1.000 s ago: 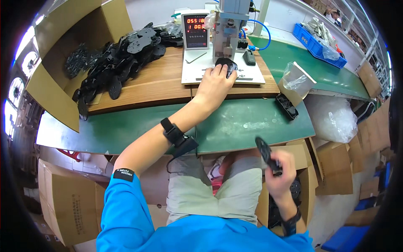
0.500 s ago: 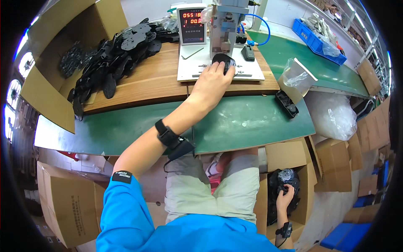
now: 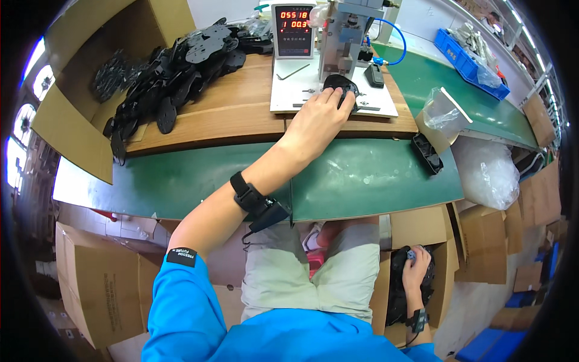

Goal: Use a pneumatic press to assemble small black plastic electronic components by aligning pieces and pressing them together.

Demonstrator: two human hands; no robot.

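Observation:
My left hand (image 3: 325, 116) reaches forward to the press (image 3: 339, 51), its fingers closed on a rounded black plastic part (image 3: 338, 81) under the press head. Part of that piece is hidden behind my fingers. Low at the right, my right hand (image 3: 416, 270) is down in an open cardboard box (image 3: 445, 271) of black parts (image 3: 396, 289). Its fingers are curled round something with a small blue-grey spot showing; the rest is covered by the hand.
A display box (image 3: 294, 45) with red digits and a hex key (image 3: 294, 72) are left of the press head. Black flat parts (image 3: 181, 69) lie heaped at the left, spilling from a carton (image 3: 72, 136). A black tray (image 3: 427, 154) sits at the bench's right edge.
My right hand has moved up and forward within the box, now covering the silvery piece seen there before. My left hand stays on the black part; the whole view has shifted slightly.

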